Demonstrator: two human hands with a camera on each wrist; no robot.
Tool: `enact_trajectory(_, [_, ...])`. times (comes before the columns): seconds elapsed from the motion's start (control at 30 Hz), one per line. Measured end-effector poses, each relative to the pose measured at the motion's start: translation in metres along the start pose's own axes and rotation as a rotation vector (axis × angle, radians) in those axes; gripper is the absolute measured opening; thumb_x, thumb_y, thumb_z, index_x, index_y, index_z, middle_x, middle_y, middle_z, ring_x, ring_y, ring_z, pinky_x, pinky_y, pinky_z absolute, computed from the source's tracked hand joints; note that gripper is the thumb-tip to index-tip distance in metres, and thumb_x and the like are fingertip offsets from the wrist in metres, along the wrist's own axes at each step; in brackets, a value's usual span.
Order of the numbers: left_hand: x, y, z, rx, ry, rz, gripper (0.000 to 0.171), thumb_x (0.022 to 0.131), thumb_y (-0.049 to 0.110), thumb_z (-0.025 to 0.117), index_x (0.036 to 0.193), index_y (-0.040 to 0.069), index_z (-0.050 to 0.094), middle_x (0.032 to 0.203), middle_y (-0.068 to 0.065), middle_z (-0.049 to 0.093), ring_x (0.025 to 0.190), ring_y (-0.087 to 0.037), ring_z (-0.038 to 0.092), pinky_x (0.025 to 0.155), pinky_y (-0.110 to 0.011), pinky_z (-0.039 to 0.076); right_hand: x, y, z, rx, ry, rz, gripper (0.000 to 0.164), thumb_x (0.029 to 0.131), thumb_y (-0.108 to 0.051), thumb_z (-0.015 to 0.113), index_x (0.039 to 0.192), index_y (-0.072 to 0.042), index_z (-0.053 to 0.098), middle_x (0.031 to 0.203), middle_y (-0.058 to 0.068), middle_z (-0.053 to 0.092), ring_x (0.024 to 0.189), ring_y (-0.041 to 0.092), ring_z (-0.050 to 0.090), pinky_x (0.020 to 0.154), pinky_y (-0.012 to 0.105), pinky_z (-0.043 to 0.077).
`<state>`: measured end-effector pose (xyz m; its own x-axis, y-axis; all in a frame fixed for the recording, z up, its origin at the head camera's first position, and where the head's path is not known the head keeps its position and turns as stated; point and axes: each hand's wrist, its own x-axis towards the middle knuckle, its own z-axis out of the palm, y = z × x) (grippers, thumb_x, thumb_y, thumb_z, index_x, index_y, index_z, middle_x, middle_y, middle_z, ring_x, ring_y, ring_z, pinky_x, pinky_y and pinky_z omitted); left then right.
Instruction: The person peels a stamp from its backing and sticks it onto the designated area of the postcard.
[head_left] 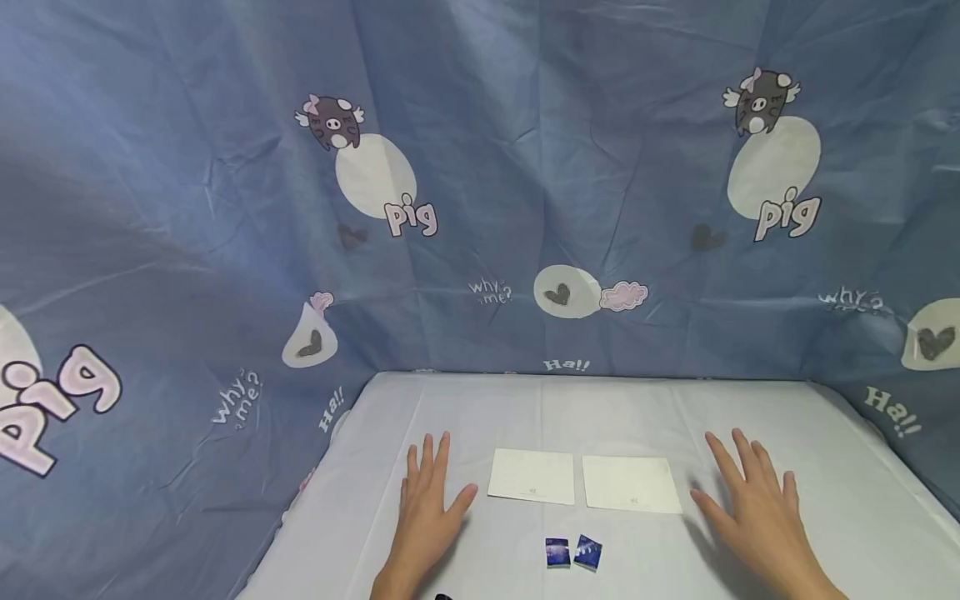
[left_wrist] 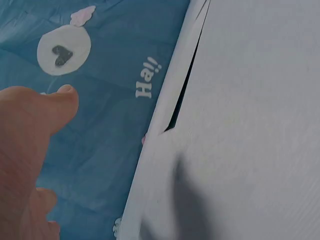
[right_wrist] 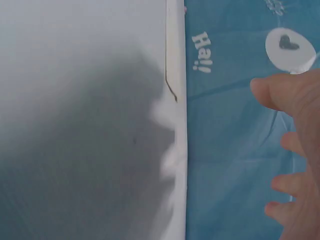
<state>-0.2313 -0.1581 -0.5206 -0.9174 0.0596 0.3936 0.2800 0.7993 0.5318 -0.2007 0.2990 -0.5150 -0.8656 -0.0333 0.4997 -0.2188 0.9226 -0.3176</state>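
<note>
Two cream paper cards lie side by side on the white table, a left card (head_left: 532, 476) and a right card (head_left: 632, 483), each with a small printed mark near its front edge. In front of them sit two small dark blue square packets, the left packet (head_left: 558, 552) straight and the right packet (head_left: 588, 552) turned at an angle. My left hand (head_left: 427, 517) is spread with nothing in it, left of the cards. On the other side, my right hand (head_left: 761, 512) has its fingers apart and holds nothing, its thumb near the right card's corner.
A white cloth (head_left: 465, 408) covers the table, and its side edges show in both wrist views. Blue curtain (head_left: 480, 167) with pig prints hangs behind and along the sides. A small black object (head_left: 443, 597) peeks in at the bottom edge near the left wrist.
</note>
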Motion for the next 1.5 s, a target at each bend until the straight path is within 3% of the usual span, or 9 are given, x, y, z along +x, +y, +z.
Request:
enact_trajectory(0.3, [-0.003, 0.008, 0.007, -0.074, -0.049, 0.046, 0.089, 0.093, 0.045, 0.069, 0.162, 0.031, 0.015, 0.167, -0.009, 0.01, 0.152, -0.04, -0.002, 0.107, -0.077, 0.017, -0.002, -0.021, 0.009, 0.049, -0.007, -0.066, 0.085, 0.087, -0.036, 0.078, 0.158, -0.02, 0.034, 0.157, 0.025, 0.029, 0.138, 0.056, 0.025, 0.102, 0.083, 0.001])
enact_trajectory(0.4, [-0.003, 0.014, 0.013, -0.087, -0.068, 0.057, 0.089, 0.093, 0.047, 0.069, 0.163, 0.029, 0.015, 0.167, -0.01, 0.011, 0.152, -0.039, -0.001, 0.108, -0.076, 0.017, -0.002, -0.025, 0.011, 0.051, -0.006, -0.081, 0.083, 0.085, -0.036, 0.079, 0.156, -0.019, 0.038, 0.156, 0.024, 0.032, 0.136, 0.056, 0.028, 0.101, 0.084, 0.008])
enact_trajectory(0.77, [-0.008, 0.036, 0.025, -0.154, -0.137, 0.12, 0.089, 0.094, 0.043, 0.07, 0.162, 0.033, 0.013, 0.166, -0.013, 0.016, 0.152, -0.037, 0.001, 0.11, -0.072, 0.02, -0.006, -0.039, 0.018, 0.082, -0.012, -0.126, 0.076, 0.083, -0.036, 0.082, 0.15, -0.019, 0.047, 0.154, 0.022, 0.036, 0.136, 0.054, 0.031, 0.101, 0.082, 0.016])
enact_trajectory(1.03, [-0.01, 0.045, 0.032, -0.207, -0.153, 0.159, 0.09, 0.093, 0.037, 0.072, 0.162, 0.03, 0.015, 0.165, -0.011, 0.019, 0.152, -0.038, 0.006, 0.111, -0.069, 0.021, -0.008, -0.051, 0.024, 0.088, -0.024, -0.149, 0.075, 0.081, -0.035, 0.084, 0.147, -0.019, 0.051, 0.154, 0.019, 0.039, 0.136, 0.051, 0.034, 0.095, 0.079, 0.029])
enact_trajectory(1.3, [-0.012, 0.055, 0.036, -0.181, -0.145, 0.253, 0.086, 0.093, 0.037, 0.071, 0.161, 0.026, 0.021, 0.163, -0.012, 0.027, 0.149, -0.04, 0.019, 0.111, -0.065, 0.029, -0.007, -0.062, 0.031, 0.075, -0.008, -0.176, 0.076, 0.078, -0.033, 0.087, 0.145, -0.019, 0.053, 0.15, 0.015, 0.044, 0.131, 0.037, 0.043, 0.086, 0.071, 0.042])
enact_trajectory(1.5, [-0.013, 0.067, 0.043, -0.214, -0.201, 0.307, 0.08, 0.093, 0.035, 0.072, 0.159, 0.027, 0.028, 0.159, -0.009, 0.035, 0.146, -0.042, 0.027, 0.109, -0.065, 0.032, -0.011, -0.069, 0.034, 0.102, 0.014, -0.212, 0.073, 0.076, -0.032, 0.088, 0.141, -0.017, 0.057, 0.142, 0.014, 0.051, 0.123, 0.037, 0.051, 0.08, 0.063, 0.047])
